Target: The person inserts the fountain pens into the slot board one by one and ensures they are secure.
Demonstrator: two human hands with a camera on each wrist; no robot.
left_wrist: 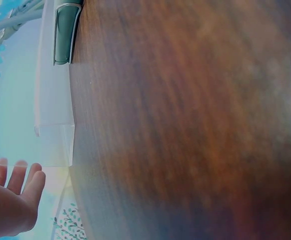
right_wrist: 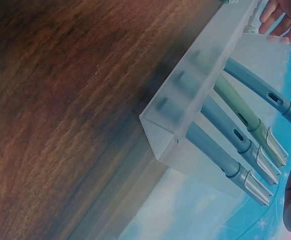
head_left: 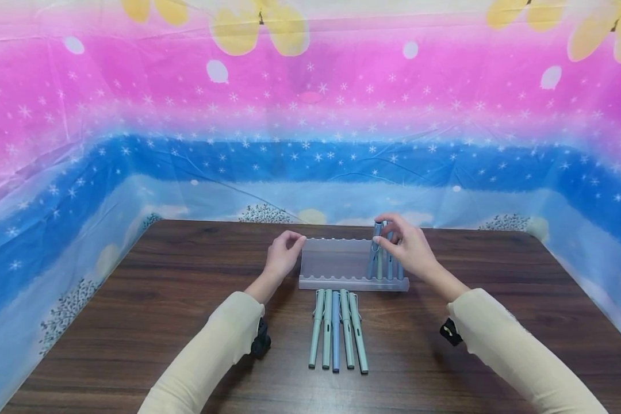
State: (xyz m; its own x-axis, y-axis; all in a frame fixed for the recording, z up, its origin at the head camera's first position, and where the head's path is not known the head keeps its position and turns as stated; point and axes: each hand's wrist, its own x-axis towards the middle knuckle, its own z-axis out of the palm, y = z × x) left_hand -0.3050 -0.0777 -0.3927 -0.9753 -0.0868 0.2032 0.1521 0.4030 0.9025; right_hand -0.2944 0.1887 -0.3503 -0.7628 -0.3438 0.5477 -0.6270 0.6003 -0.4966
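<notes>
A frosted clear pen stand (head_left: 336, 259) stands upright on the table. My left hand (head_left: 282, 254) pinches the top left corner of its back panel. Toward the stand's right end, my right hand (head_left: 413, 246) holds the capped upper end of a blue fountain pen (right_wrist: 253, 82), whose lower end is in a slot. To its right, a green pen (right_wrist: 235, 104) and two blue pens, one at the end (right_wrist: 213, 145), lean in neighbouring slots, clips up. In front of the stand, several green pens (head_left: 327, 328) lie side by side with one blue pen (head_left: 336, 333) among them.
The dark wooden table (head_left: 176, 322) carries the stand near its far edge. A pink and blue patterned cloth (head_left: 310, 155) hangs around the back and sides. Both forearms reach in from the front, each with a black wrist camera, as on the left (head_left: 261, 339).
</notes>
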